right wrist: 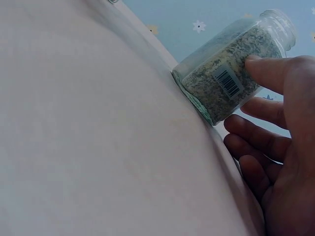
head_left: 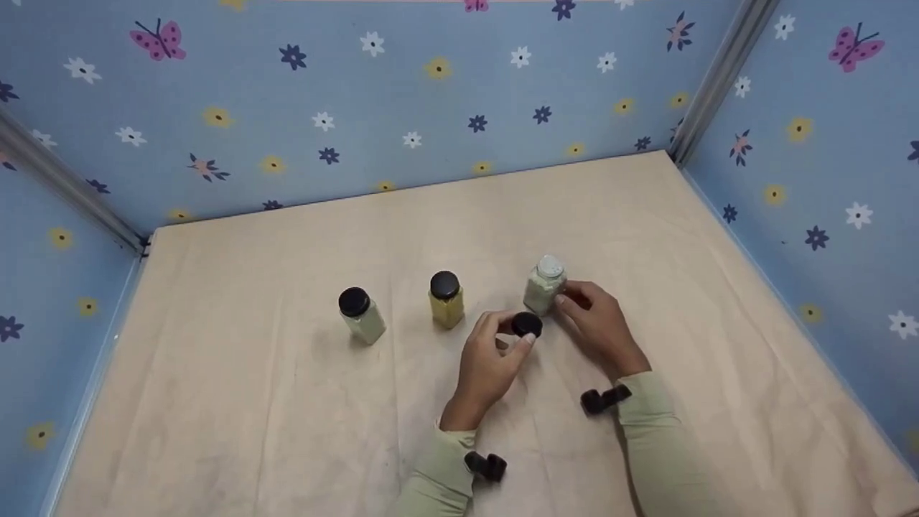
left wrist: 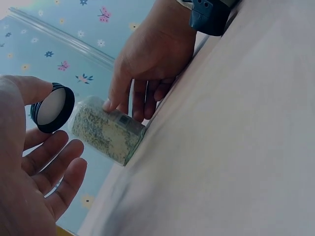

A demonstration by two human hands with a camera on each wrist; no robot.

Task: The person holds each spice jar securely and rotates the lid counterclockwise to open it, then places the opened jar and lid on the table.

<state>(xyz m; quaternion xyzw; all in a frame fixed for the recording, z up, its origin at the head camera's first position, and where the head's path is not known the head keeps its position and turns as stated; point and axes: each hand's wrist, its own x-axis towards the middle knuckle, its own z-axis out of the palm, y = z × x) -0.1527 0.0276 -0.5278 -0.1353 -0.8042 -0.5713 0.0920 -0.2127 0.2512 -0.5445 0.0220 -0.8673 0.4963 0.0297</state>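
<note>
The left hand (head_left: 492, 359) reaches forward, pinching a black cap (head_left: 528, 327) between thumb and fingertips, its other fingers loosely bent; the cap's pale liner (left wrist: 51, 106) faces the left wrist view. The right hand (head_left: 599, 319), wrist low, holds the uncapped jar (head_left: 542, 291) by thumb and forefinger. The jar stands on the worktop (head_left: 287, 431). Its barcode label (right wrist: 228, 81) has digits too small to read.

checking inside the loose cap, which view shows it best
Left wrist: the loose cap is close and its pale inside faces the camera. The head view shows its black outside, small, in the left hand; the right wrist view shows none of it.
</note>
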